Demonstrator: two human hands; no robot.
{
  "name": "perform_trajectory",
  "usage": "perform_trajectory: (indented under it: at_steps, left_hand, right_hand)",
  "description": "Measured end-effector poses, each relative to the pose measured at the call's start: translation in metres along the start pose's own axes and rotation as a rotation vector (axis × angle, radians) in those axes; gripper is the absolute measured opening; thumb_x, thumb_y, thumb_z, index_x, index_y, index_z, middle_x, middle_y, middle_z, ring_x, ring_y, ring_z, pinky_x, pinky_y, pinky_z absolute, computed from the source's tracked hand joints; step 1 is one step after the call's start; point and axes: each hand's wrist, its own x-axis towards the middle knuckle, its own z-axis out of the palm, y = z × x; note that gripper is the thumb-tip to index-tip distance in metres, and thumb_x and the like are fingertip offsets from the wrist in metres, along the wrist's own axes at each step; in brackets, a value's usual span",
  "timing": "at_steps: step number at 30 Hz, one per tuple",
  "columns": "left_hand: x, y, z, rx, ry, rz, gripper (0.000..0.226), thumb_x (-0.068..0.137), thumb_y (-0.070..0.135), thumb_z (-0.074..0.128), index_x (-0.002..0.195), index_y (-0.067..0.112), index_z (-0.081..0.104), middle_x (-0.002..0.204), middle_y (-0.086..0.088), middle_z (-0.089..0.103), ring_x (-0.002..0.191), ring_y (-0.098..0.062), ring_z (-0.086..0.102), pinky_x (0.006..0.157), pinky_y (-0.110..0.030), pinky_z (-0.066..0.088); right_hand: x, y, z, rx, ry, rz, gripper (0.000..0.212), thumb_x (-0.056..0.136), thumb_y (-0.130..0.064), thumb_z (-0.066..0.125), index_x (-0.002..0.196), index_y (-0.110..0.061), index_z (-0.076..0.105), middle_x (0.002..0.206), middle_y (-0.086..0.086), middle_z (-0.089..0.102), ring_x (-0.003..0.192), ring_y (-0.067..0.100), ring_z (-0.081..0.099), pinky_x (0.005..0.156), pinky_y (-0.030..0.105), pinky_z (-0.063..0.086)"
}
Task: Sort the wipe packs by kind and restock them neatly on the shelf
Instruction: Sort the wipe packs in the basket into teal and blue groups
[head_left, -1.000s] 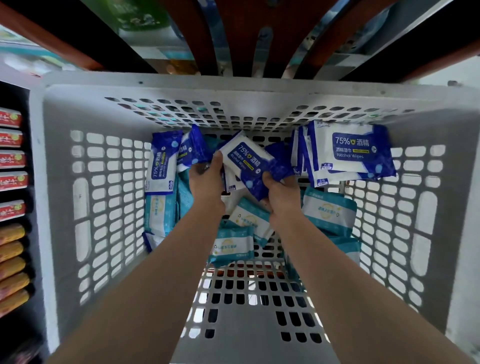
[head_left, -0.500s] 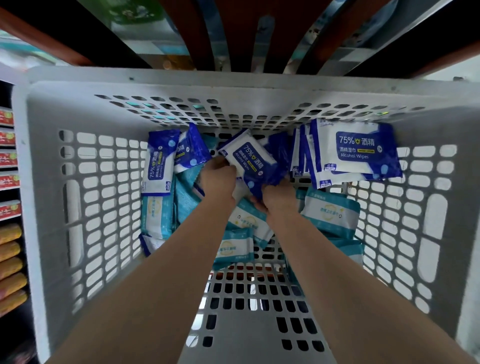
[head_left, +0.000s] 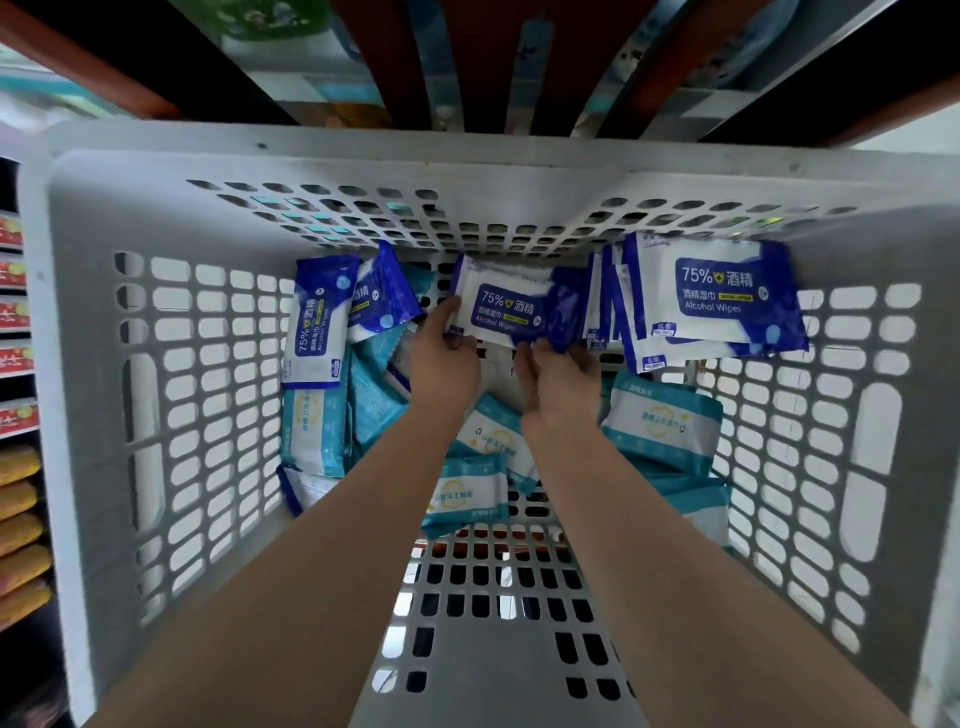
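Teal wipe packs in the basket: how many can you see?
6 teal packs: left wall, left-centre, centre, front-centre, right, right-front. Others may be hidden.

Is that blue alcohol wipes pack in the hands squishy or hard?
Probably squishy: the alcohol wipes pack is a soft pouch whose wrapper crinkles where the left hand and right hand pinch it. Its shiny film may be a bit slippery. It looks flat, so it shouldn't roll.
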Motion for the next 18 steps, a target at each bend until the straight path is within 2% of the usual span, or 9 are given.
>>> perform_trajectory:
  at_steps: [2, 3, 6, 9, 10, 12, 13, 16, 18]
  left_hand:
    - [-0.004, -0.004, -0.004, 0.086, -0.058, 0.044, 0.052, 0.092, -0.005, 0.045, 0.142, 0.012, 0.042, 0.125, -0.011, 0.055, 0.102, -0.013, 0.052, 0.076, -0.005, 0.039]
    - [-0.006, -0.004, -0.007, 0.154, -0.094, 0.085, 0.054, 0.093, -0.004, 0.047, 0.143, 0.012, 0.039, 0.134, -0.013, 0.05, 0.106, -0.014, 0.052, 0.08, -0.007, 0.039]
    - [-0.019, 0.0, -0.02, 0.347, -0.11, 0.205, 0.047, 0.093, 0.006, 0.053, 0.139, 0.014, 0.047, 0.148, -0.011, 0.036, 0.118, -0.027, 0.053, 0.099, -0.034, 0.045]
    - [-0.028, 0.007, -0.047, 0.36, 0.064, 0.361, 0.027, 0.091, 0.007, 0.056, 0.115, 0.012, 0.065, 0.123, -0.008, 0.051, 0.099, -0.025, 0.058, 0.083, -0.036, 0.051]
    - [-0.026, 0.009, -0.06, 0.376, 0.141, 0.373, 0.023, 0.09, 0.007, 0.056, 0.111, 0.011, 0.066, 0.117, -0.009, 0.052, 0.098, -0.025, 0.056, 0.08, -0.034, 0.049]
    - [-0.011, 0.003, -0.085, 0.429, 0.259, 0.305, 0.027, 0.09, 0.008, 0.056, 0.115, 0.01, 0.063, 0.117, -0.012, 0.05, 0.103, -0.028, 0.052, 0.084, -0.037, 0.045]
    - [-0.001, -0.001, -0.096, 0.483, 0.278, 0.244, 0.032, 0.091, 0.009, 0.054, 0.122, 0.009, 0.059, 0.121, -0.015, 0.049, 0.108, -0.032, 0.05, 0.088, -0.041, 0.044]
    - [0.022, -0.016, -0.11, 0.599, 0.207, 0.105, 0.046, 0.093, 0.01, 0.049, 0.138, 0.004, 0.042, 0.13, -0.024, 0.045, 0.117, -0.041, 0.046, 0.096, -0.045, 0.038]
    - [0.029, -0.023, -0.109, 0.601, 0.172, 0.107, 0.048, 0.091, 0.01, 0.05, 0.138, 0.002, 0.041, 0.128, -0.026, 0.049, 0.116, -0.043, 0.047, 0.097, -0.046, 0.038]
  right_hand:
    - [-0.002, 0.003, -0.001, -0.112, -0.04, -0.044, 0.046, 0.091, 0.005, 0.053, 0.132, -0.015, 0.048, 0.128, 0.009, 0.058, 0.092, 0.016, 0.06, 0.081, 0.027, 0.054]
    - [-0.001, 0.005, -0.002, -0.2, -0.053, -0.08, 0.046, 0.092, 0.004, 0.052, 0.133, -0.016, 0.048, 0.128, 0.007, 0.058, 0.087, 0.013, 0.059, 0.078, 0.025, 0.052]
    - [-0.007, 0.012, -0.003, -0.348, -0.026, -0.151, 0.053, 0.091, 0.0, 0.053, 0.138, -0.022, 0.044, 0.124, 0.003, 0.058, 0.083, 0.01, 0.059, 0.07, 0.021, 0.054]
    - [-0.02, 0.02, -0.002, -0.52, 0.07, -0.149, 0.052, 0.09, -0.009, 0.058, 0.137, -0.021, 0.041, 0.125, 0.006, 0.056, 0.104, 0.021, 0.059, 0.086, 0.037, 0.055]
    - [-0.025, 0.024, -0.001, -0.597, 0.059, -0.152, 0.045, 0.09, -0.011, 0.059, 0.133, -0.018, 0.045, 0.116, 0.005, 0.057, 0.098, 0.02, 0.059, 0.083, 0.033, 0.054]
    - [-0.039, 0.029, 0.008, -0.78, -0.084, -0.223, 0.027, 0.092, -0.012, 0.057, 0.119, -0.015, 0.055, 0.093, -0.002, 0.06, 0.079, 0.012, 0.058, 0.066, 0.019, 0.05]
    - [-0.045, 0.032, 0.016, -0.885, -0.184, -0.29, 0.022, 0.093, -0.013, 0.056, 0.115, -0.014, 0.059, 0.091, -0.002, 0.063, 0.079, 0.012, 0.06, 0.068, 0.019, 0.052]
    - [-0.051, 0.039, 0.043, -1.057, -0.45, -0.387, 0.03, 0.094, -0.02, 0.059, 0.122, -0.011, 0.056, 0.117, 0.004, 0.063, 0.103, 0.018, 0.059, 0.094, 0.033, 0.048]
    - [-0.05, 0.039, 0.062, -1.114, -0.504, -0.415, 0.032, 0.093, -0.023, 0.061, 0.122, -0.011, 0.054, 0.114, 0.005, 0.063, 0.1, 0.02, 0.06, 0.09, 0.036, 0.048]
